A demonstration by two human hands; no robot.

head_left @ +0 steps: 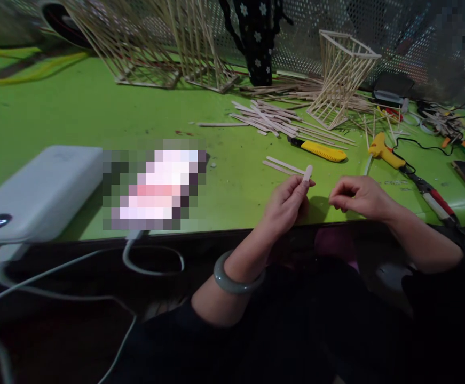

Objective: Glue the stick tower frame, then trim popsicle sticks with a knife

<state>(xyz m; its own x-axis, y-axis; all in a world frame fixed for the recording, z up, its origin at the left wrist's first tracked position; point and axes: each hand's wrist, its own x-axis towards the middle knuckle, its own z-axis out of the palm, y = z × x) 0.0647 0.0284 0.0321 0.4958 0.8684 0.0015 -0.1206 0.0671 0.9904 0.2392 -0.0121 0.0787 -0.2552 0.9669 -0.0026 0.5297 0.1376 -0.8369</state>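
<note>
Craft stick (pixel 308 174), tilted, near front edge of green table (pixel 228 200), seemingly unjoined. Left to right: rear stick frames (pixel 188 40), apparently assembled; loose sticks (pixel 268 117), unattached; left hand (pixel 287 200), pinching that craft stick; twisted frame (pixel 334 80), seemingly complete; right hand (pixel 358 196), half-curled, nothing visibly held.

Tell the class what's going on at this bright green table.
Someone works bare-handed at the bright green table. The left hand holds a flat, pale wooden stick with a rounded end; the right hand is loosely curled nearby, and nothing can be made out in it. Two thin pale wooden strips lie close to the left hand. A yellow utility knife and a yellow glue gun lie beyond the hands, with a pile of flat wooden sticks farther back.
</note>
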